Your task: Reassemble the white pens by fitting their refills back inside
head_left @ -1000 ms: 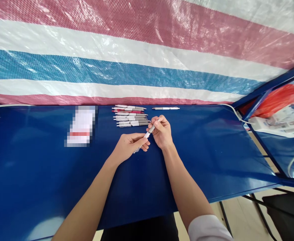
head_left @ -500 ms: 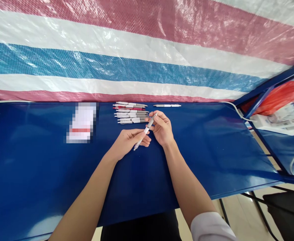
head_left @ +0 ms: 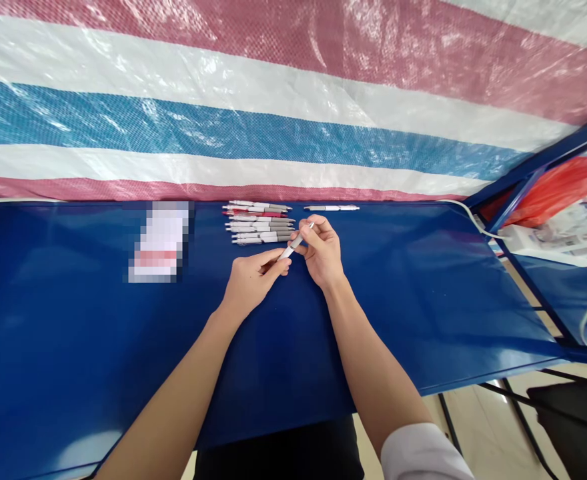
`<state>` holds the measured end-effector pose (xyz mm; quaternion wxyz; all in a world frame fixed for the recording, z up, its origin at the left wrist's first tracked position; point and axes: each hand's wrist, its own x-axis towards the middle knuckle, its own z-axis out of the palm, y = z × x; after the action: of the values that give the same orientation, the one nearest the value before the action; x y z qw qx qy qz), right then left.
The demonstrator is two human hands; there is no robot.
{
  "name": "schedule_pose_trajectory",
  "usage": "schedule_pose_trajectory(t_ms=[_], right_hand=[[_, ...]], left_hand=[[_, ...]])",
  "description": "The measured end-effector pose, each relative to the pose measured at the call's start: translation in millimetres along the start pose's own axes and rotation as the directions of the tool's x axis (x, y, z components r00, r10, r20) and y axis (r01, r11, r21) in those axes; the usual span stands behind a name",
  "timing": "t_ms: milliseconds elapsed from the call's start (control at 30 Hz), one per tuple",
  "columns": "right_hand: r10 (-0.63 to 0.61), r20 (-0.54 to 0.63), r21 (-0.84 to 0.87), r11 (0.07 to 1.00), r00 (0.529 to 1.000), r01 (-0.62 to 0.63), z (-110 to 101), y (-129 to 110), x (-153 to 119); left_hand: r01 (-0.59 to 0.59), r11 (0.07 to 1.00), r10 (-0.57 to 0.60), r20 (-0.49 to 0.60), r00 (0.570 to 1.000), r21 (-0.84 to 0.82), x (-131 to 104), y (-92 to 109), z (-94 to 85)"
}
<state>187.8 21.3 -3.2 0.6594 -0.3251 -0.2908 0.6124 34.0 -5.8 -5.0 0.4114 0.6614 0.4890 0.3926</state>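
Held pen [head_left: 297, 240]: one, over the counter [head_left: 423, 300], slanting, tip away and rightward
Left hand [head_left: 253, 275]: clamped on its barrel
Right hand [head_left: 324, 255]: clamped near its tip
Bunched pens [head_left: 262, 227]: several, uncountable from here
Lone pen [head_left: 332, 208]: one

The held pen [head_left: 288, 252] was white and grey. Pens [head_left: 268, 228] near the blue table's [head_left: 423, 287] back edge were white, grey and red. The sheet [head_left: 273, 137] behind had red, white and blue stripes.
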Motion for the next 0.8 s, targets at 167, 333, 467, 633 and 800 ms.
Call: schedule_pose_trajectory(t_ms=[167, 333, 467, 633, 800], right_hand=[[0.044, 0.052, -0.017, 0.999, 0.998, -0.043, -3, -1, -1], [0.058, 0.063, -0.007, 0.998, 0.996, -0.058, -2, 0, -3], [0.079, 0.081, 0.014, 0.997, 0.994, -0.08, -4, -1, -3], [0.086, 0.087, 0.024, 0.996, 0.992, -0.089, -4, -3, -2], [0.041, 0.012, 0.029, 0.999, 0.999, -0.041, -1, -1, 0]], left_hand=[[0.242, 0.911, -0.163, 0.246, 0.955, -0.334, 3, 9, -9.8], [0.385, 0.808, -0.208, 0.395, 0.895, -0.447, 3, 8, -13.1], [0.402, 0.776, -0.214, 0.397, 0.893, -0.486, 3, 5, -12.5], [0.353, 0.821, -0.205, 0.345, 0.916, -0.449, 4, 6, -12.8], [0.163, 0.96, -0.127, 0.165, 0.978, -0.227, 3, 3, -7.1]])
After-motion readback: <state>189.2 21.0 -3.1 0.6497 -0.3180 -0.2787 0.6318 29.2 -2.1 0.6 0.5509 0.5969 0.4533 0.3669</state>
